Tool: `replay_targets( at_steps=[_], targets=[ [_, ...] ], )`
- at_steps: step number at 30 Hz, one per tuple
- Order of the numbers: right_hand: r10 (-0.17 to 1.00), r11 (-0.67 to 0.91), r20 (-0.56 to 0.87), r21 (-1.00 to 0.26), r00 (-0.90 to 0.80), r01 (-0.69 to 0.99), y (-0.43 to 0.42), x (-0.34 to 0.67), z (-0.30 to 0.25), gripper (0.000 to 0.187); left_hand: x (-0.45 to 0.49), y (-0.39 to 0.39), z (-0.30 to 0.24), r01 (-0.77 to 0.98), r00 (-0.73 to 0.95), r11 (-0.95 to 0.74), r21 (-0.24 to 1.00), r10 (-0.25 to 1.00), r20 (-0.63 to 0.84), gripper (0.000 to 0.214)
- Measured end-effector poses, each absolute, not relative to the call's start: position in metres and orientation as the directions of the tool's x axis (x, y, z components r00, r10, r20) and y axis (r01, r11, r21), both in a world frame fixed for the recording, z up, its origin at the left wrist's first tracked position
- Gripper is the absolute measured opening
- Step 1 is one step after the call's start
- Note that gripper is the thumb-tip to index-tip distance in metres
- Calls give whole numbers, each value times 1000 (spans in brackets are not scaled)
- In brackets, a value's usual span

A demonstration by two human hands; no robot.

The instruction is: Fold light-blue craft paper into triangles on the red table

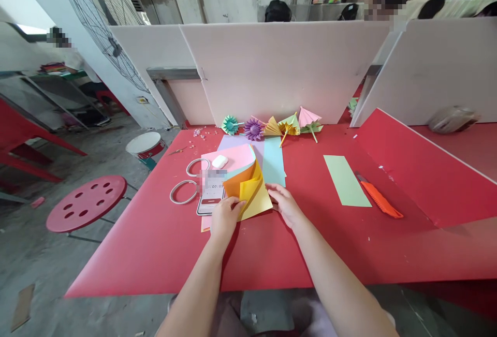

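Several sheets of coloured paper, yellow and orange among them, stand lifted and curled from a stack in front of me. My left hand (227, 215) pinches the near left edge of the yellow paper (257, 201) between thumb and fingers. At the paper's right edge is my right hand (286, 205), its fingers curled against that edge and partly hidden. Pink paper (243, 155) shows behind the lifted sheets, with lilac and light blue paper (274, 158) farther back. A phone (212, 192) with a timer on its screen lies beside my left hand, partly covered by the lifted sheets.
Two ring-shaped bangles (183, 202) and a white earbud case (220, 161) lie left. Folded paper umbrellas (289, 126) line the white partition (279, 73). A green paper strip (347, 181) and orange utility knife (382, 200) lie right, before a raised red board (427, 171).
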State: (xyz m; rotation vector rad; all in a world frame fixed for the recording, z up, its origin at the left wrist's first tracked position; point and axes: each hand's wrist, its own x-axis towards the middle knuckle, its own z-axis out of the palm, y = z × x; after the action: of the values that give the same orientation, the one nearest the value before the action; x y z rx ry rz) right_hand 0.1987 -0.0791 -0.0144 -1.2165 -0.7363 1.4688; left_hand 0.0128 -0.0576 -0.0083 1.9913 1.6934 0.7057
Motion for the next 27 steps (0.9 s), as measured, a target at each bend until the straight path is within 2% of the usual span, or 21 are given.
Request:
replay_targets(
  at_steps=[3, 6, 8, 10, 13, 15, 20, 25, 27],
  targets=[
    [960, -234, -278, -870, 40, -433, -79, 193, -13, 36, 16, -59, -8, 768, 132, -173, 616, 985, 111, 25],
    [973, -210, -228, -805, -36, -555, -77, 186, -8, 44, 21, -62, -7, 751, 241, -298, 589, 955, 175, 23],
    [977, -207, -195, -800, -83, -563, -75, 186, -5, 44, 23, -63, -8, 758, 287, -371, 537, 928, 236, 23],
    [978, -194, -206, -831, -35, -521, -71, 197, -4, 40, 23, -64, -8, 793, 246, -355, 494, 930, 273, 29],
    [912, -164, -304, -885, 275, -435, -65, 228, -4, 29, 21, -63, -8, 830, 126, -259, 493, 950, 287, 35],
    [854, -174, -352, -887, 383, -427, -60, 248, -4, 26, 19, -63, -8, 833, 87, -226, 504, 954, 285, 35],
    [875, -222, -406, -821, 265, -526, -46, 262, -1, 25, 20, -63, -8, 826, 95, -228, 515, 958, 271, 38],
    [889, -180, -351, -857, 293, -482, -35, 251, -7, 20, 21, -63, -8, 827, 86, -213, 520, 962, 258, 38],
    [893, -173, -328, -882, 307, -439, -34, 248, -11, 24, 21, -63, -8, 826, 89, -211, 522, 964, 249, 38]
  ],
)
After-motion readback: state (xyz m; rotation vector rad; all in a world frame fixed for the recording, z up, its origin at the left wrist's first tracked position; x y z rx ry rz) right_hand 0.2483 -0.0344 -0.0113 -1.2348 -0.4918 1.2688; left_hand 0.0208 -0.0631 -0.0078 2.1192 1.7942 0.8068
